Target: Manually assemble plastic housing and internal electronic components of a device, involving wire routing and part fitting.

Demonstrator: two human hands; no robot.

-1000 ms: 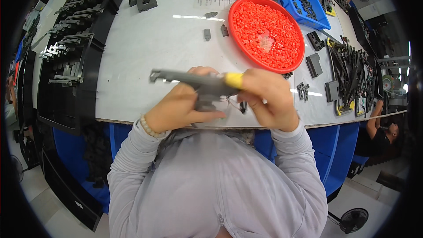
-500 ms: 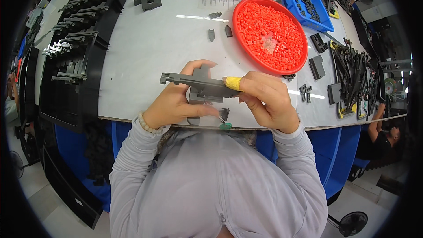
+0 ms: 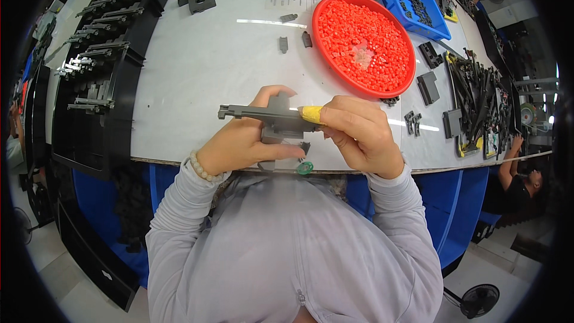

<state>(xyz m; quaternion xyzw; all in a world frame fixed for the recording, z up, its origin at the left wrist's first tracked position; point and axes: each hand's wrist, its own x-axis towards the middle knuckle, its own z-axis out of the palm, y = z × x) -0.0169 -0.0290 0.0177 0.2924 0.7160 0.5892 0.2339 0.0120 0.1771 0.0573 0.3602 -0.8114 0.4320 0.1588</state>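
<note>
A long dark grey plastic part point(image 3: 251, 110) with a block-like middle lies crosswise between my hands, above the table's near edge. My left hand point(image 3: 239, 143) is wrapped round its middle, thumb toward me and fingers on the far side. At the right end, my right hand point(image 3: 359, 131) pinches the same part, its index finger wrapped in yellow tape point(image 3: 311, 113). A small green round piece point(image 3: 305, 168) and a small dark piece hang or lie just below my left thumb; how they attach is unclear.
Beyond my right hand stands a red round tray point(image 3: 365, 48) of small red pieces. A blue bin point(image 3: 412, 0) is behind it. Black racks point(image 3: 122, 84) with long grey parts line the left. Dark parts point(image 3: 478, 96) pile at right. Small grey pieces point(image 3: 283, 44) lie mid-table.
The green round piece has turned to show more of its face. Both hands keep their hold on the grey part, with only slight shifts.
</note>
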